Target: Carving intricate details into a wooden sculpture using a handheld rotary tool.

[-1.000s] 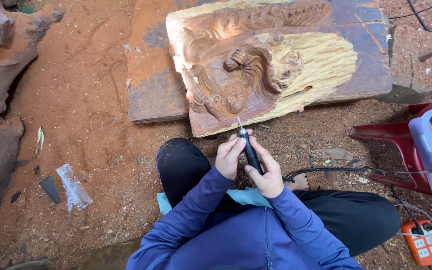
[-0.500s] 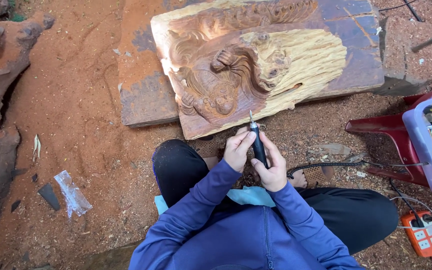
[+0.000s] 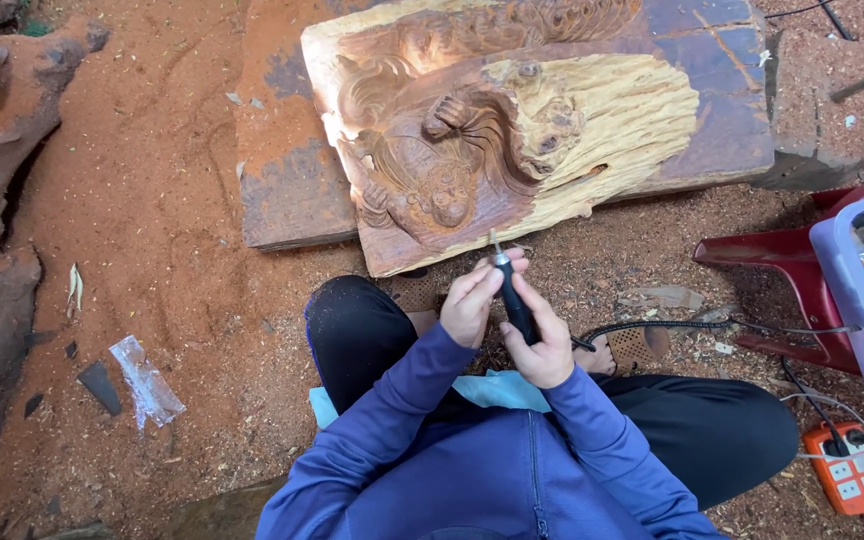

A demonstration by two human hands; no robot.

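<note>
Since the previous frame both hands sit slightly lower and left, tool tip pulled back from the carving's edge. Rotary tool handpiece point(image 3: 514, 298), black grip with metal tip up, is held above my lap: my right hand point(image 3: 544, 345) is wrapped around the grip, my left hand point(image 3: 474, 300) pinches near the collet. Its black cable point(image 3: 652, 326) runs right. Carved wood relief panel point(image 3: 512, 130) lies just ahead on sawdust. Orange power strip point(image 3: 847, 470) far right.

Single head-worn view, looking steeply down over the wearer's lap. Close range: hands sit centre frame, carved wood slab point(image 3: 512, 130) fills upper centre. Sawdust-covered ground point(image 3: 152, 250) spreads left.
</note>
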